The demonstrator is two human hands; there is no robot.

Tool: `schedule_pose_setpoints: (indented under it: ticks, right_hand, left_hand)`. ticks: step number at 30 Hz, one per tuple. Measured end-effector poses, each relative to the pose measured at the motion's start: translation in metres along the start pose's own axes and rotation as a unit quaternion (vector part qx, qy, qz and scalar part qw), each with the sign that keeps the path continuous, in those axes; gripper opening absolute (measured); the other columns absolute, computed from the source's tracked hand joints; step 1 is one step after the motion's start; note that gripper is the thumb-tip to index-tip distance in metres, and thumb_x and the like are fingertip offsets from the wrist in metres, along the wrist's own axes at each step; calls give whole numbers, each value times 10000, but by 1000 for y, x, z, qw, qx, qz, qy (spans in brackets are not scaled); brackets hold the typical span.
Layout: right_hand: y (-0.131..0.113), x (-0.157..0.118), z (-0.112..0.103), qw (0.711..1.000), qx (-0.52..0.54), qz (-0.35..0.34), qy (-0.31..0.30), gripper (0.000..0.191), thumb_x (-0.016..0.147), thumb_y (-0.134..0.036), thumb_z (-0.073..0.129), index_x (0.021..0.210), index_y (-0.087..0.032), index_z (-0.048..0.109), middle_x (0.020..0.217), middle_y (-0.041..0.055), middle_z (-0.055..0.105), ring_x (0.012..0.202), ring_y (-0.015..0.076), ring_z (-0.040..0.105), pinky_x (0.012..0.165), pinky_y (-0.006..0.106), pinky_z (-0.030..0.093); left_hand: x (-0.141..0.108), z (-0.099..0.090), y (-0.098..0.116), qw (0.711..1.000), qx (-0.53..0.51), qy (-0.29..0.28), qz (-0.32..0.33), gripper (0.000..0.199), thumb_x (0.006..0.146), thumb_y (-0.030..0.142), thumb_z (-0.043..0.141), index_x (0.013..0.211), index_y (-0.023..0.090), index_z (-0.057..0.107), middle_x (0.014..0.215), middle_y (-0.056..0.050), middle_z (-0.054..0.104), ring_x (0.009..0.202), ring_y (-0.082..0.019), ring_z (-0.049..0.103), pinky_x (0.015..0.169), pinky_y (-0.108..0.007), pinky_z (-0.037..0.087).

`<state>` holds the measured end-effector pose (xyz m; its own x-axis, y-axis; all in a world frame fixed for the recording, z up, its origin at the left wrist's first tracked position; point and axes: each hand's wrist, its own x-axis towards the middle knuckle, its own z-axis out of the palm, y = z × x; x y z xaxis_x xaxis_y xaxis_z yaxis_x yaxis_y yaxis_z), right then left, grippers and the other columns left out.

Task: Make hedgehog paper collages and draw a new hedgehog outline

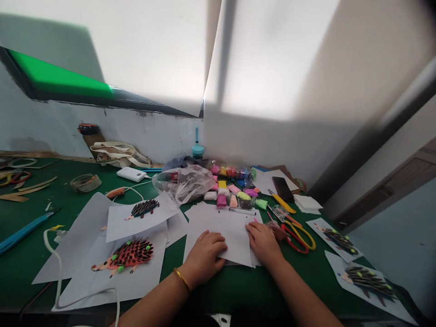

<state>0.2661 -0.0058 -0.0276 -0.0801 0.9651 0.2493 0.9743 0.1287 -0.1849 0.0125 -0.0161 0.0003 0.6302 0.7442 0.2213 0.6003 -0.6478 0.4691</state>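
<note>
A stack of white paper [235, 238] lies on the green table in front of me. My left hand [206, 254] rests on its left part, fingers bent and slightly apart, a gold bangle [182, 279] at the wrist. At the right edge of the sheets, my right hand [264, 240] lies with its fingertips on the paper. Neither hand appears to hold anything. Just beyond the hands, a capped pen [242, 211] lies across the top of the paper. Behind it are several colored clay packets [221, 200].
Red and yellow scissors [301, 236] and a yellow cutter [283, 203] lie to the right, near a dark phone [282, 188]. Hedgehog pictures [131, 255] lie on both sides. A white cable [58, 272] crosses the left side. A plastic bag [185, 181] sits farther back.
</note>
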Motion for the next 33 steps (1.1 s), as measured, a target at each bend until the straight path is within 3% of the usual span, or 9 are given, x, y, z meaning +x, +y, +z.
schedule_pose_setpoints:
  ticks: [5,13,33]
  right_hand:
    - [2,-2,0,1000,4,9,-14,347,935,-235,423,1209,-233,635,1275,75,603,1174,233,509,937,350,407]
    - [3,0,0,999,15,14,-27,351,920,-223,435,1212,-215,630,1276,69,598,1166,236,505,977,347,383]
    - [5,-7,7,999,25,-7,39,347,866,-171,453,1143,-211,658,1220,87,623,1133,240,532,960,357,412]
  left_hand:
    - [0,-1,3,999,36,-4,9,352,802,411,662,1133,293,635,1289,-46,579,1224,-277,479,1114,-491,279]
    - [0,2,-1,997,74,-12,-24,349,885,355,556,1231,320,579,1363,-25,535,1327,-276,383,1141,-548,190]
    - [-2,3,-2,997,70,-7,-15,349,862,366,594,1208,324,579,1354,-10,546,1308,-265,405,1129,-540,217]
